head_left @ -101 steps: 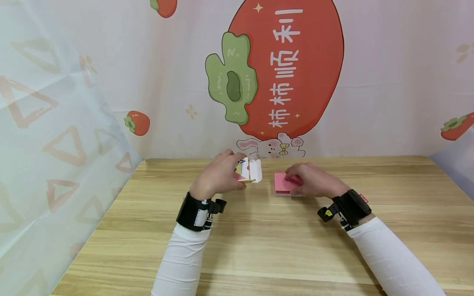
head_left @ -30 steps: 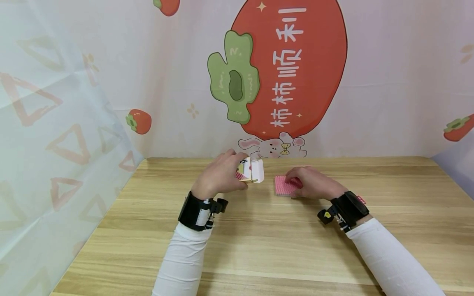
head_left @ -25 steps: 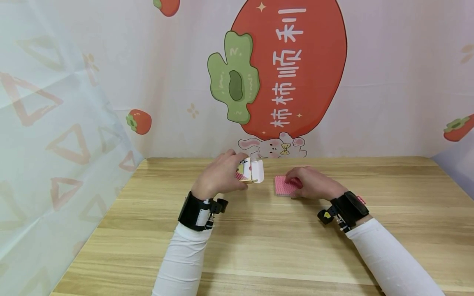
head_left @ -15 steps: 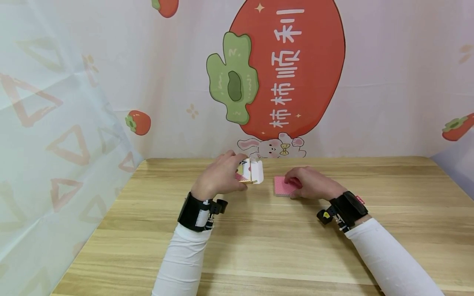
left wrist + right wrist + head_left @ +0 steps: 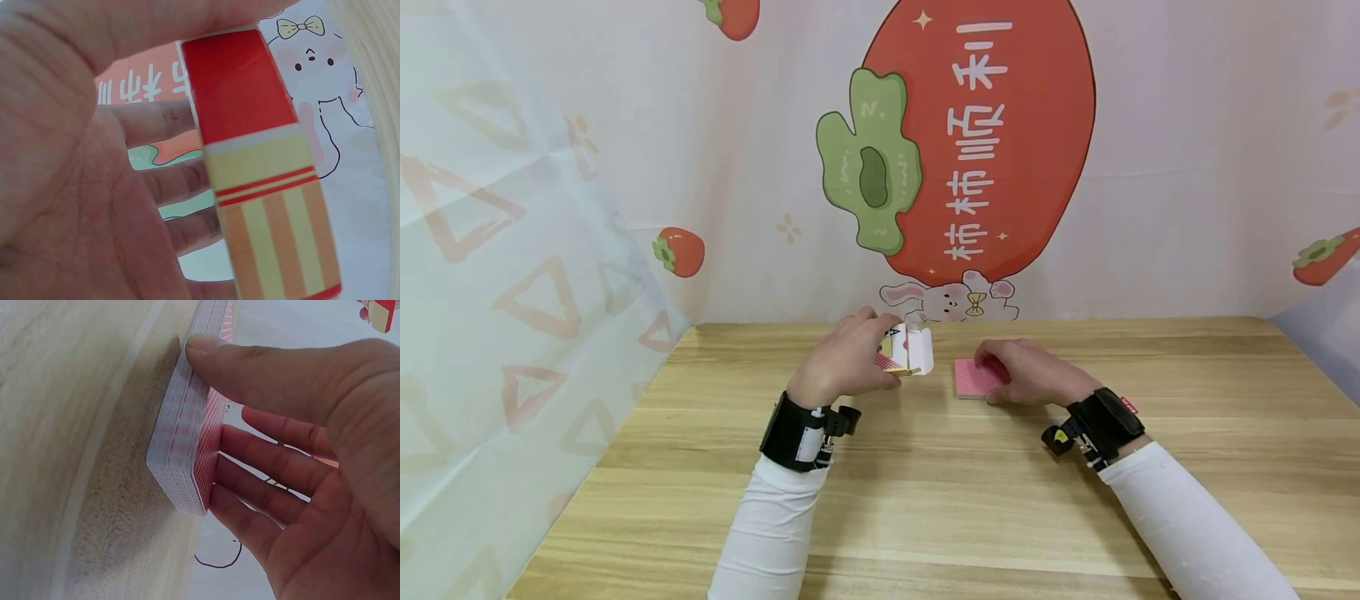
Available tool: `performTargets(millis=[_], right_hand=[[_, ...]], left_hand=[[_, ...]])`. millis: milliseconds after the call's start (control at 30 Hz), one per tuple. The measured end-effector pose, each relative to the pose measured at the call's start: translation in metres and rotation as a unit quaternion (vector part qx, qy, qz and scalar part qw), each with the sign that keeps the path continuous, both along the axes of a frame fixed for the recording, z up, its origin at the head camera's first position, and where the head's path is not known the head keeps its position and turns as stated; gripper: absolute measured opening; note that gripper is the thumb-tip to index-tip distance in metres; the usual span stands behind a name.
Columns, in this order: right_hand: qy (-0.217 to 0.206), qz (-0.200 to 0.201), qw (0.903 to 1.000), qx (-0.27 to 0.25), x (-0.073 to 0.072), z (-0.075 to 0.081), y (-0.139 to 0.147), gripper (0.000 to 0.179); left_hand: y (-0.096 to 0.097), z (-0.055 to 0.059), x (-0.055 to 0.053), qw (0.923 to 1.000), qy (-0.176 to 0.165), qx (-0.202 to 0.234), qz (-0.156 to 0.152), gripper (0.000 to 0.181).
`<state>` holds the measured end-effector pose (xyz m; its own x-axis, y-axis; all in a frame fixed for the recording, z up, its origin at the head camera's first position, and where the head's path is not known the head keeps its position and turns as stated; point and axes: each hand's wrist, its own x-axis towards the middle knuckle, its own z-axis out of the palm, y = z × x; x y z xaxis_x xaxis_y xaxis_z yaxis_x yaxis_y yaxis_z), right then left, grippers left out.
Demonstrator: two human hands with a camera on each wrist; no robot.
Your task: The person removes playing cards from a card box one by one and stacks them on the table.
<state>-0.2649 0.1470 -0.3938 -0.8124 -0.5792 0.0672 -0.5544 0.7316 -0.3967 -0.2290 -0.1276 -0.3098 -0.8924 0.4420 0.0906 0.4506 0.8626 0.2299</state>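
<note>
Probably light yet slippery, the card deck [image 5: 972, 381], on or just above the worktop [image 5: 925, 500], wants pinching by its edges, the right hand's [image 5: 1026, 373] fingers [image 5: 262, 372] grasping it, the left hand [image 5: 844, 358] gripping the card box [image 5: 262, 165].

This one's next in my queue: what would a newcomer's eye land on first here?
Probably the huge red fruit print on the pale backdrop, filling the upper middle of the head view. Just below, over the far part of the wooden table, the left hand holds a small box with its white flap open, and the right hand grips a pink-backed card deck.
</note>
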Motion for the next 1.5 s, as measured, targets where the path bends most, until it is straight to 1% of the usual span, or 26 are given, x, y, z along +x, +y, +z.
performTargets(millis=[200, 433, 667, 833, 1067, 1167, 1233, 1300, 1367, 1500], right_hand=[[-0.002, 0.0, 1.0, -0.003, 0.0, 0.001, -0.001, 0.058], [-0.008, -0.002, 1.0, -0.005, 0.0, 0.0, -0.001, 0.063], [-0.009, -0.004, 0.9999, -0.007, -0.001, 0.0, 0.0, 0.065], [-0.01, -0.014, 0.9997, -0.016, -0.001, 0.0, 0.001, 0.069], [-0.003, -0.017, 0.9995, -0.025, 0.0, 0.005, 0.003, 0.074], [0.008, -0.021, 0.9986, -0.048, 0.002, 0.01, 0.002, 0.073], [0.026, -0.022, 0.9967, -0.074, 0.003, 0.014, 0.0, 0.067], [0.05, -0.02, 0.9927, -0.108, 0.005, 0.019, -0.003, 0.059], [0.076, -0.018, 0.9862, -0.146, 0.008, 0.024, -0.008, 0.048], [0.112, -0.009, 0.9683, -0.223, 0.017, 0.033, -0.018, 0.024]], left_hand=[[-0.001, -0.001, 0.0, 1.0, 0.003, 0.004, -0.006, 0.072], [0.0, 0.0, 0.001, 1.0, 0.0, 0.002, 0.001, 0.073], [0.0, 0.0, 0.001, 1.0, 0.001, 0.001, 0.0, 0.073], [-0.001, 0.0, 0.001, 1.0, -0.001, 0.0, 0.003, 0.074], [0.0, 0.0, 0.001, 1.0, -0.002, 0.003, 0.003, 0.073], [0.001, 0.0, 0.001, 1.0, -0.003, 0.005, 0.001, 0.073], [0.002, -0.001, 0.001, 1.0, -0.005, 0.005, -0.001, 0.073], [0.002, -0.001, 0.0, 1.0, -0.006, 0.005, -0.003, 0.074], [0.003, -0.002, 0.0, 1.0, -0.006, 0.004, -0.005, 0.073], [0.006, -0.003, 0.0, 1.0, -0.004, 0.002, -0.008, 0.071]])
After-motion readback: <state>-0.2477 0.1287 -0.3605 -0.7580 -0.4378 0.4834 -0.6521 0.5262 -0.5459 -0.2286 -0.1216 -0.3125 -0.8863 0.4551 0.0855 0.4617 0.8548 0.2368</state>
